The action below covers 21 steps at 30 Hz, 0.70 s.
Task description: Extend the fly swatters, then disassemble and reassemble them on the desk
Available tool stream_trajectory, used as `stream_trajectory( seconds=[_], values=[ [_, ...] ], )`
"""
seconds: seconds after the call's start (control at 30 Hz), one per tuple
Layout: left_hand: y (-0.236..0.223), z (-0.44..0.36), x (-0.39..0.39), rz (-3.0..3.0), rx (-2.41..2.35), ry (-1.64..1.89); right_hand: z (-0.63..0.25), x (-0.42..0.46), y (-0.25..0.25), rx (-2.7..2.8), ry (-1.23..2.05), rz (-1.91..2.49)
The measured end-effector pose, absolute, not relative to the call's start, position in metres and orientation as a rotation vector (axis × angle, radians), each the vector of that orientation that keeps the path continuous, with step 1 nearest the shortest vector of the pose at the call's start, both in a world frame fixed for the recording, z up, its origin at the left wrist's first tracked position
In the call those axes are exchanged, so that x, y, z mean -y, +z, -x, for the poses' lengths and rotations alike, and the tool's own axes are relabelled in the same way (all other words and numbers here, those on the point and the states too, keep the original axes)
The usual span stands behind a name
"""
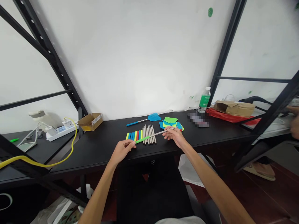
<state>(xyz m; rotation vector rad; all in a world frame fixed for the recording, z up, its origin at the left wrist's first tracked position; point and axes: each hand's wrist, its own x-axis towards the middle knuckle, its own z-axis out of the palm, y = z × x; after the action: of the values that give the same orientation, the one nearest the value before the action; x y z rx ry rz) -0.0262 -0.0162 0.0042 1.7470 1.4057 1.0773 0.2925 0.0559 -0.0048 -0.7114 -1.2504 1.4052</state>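
At the far left, a yellow cable loops up to a white power strip, whose small labels are too small to read. Next along, a small cardboard box sits open near the back of the black desk, its white label also unreadable, and a wide stretch of desktop separates it from the work. A blue fly swatter lies by the wall, above a row of coloured foam handles and a row of thin metal-and-wood rods. The left hand pinches the green grip of a slim swatter shaft between thumb and fingers, and the right hand pinches the same shaft's silver stretch, so it spans the rows just above them. Both hands sit close to the desk's front edge. Loose green and blue swatter heads lie just beyond the right hand. Further right are a blurred patch, a water bottle with an illegible green label, a red bag and a brown parcel. Another person's hand shows at the right edge, beyond the black shelf frame.
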Motion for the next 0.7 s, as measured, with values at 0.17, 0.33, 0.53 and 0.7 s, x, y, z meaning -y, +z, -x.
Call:
stream_trajectory(
  seconds=[0.17,0.33,0.53,0.7],
  values=[
    [0.0086,0.0249,0.0174,-1.749,-1.409,1.085,-0.2920,-0.0582,-0.0053,1.240,1.427,0.718],
    [0.0089,0.0281,0.0178,-1.715,-1.425,1.099,-0.2914,-0.0596,-0.0065,1.243,1.417,0.711],
    [0.0061,0.0321,0.0162,-1.607,-1.371,1.161,-0.2911,-0.0614,-0.0088,1.123,1.383,0.733],
    [0.0053,0.0333,0.0155,-1.544,-1.342,1.198,-0.2907,-0.0625,-0.0093,1.076,1.369,0.741]
  ],
)
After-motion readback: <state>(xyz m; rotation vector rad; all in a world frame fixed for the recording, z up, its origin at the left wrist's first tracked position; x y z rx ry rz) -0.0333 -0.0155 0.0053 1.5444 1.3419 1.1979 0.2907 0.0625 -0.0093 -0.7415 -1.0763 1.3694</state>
